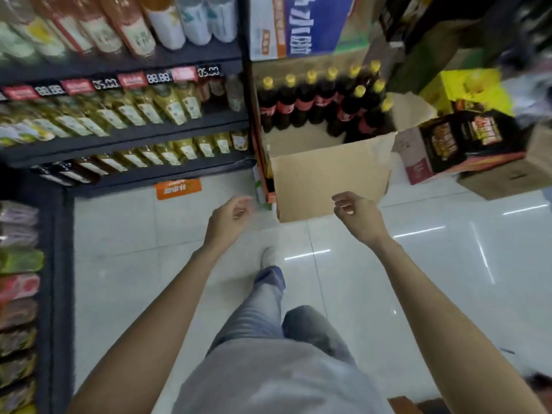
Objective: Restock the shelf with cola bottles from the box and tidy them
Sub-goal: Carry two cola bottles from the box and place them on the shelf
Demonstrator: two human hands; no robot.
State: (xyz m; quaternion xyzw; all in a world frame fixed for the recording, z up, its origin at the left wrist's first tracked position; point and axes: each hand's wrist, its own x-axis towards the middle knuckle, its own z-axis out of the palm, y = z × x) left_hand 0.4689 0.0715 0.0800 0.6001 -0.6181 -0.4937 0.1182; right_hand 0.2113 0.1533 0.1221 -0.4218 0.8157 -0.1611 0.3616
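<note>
Both hands empty, left hand [228, 216] and right hand [357, 215] loosely curled below the box [330, 177] of cola bottles [316, 100]

Single head-worn wide view, forward and steeply down over aisle floor [388, 264].
</note>
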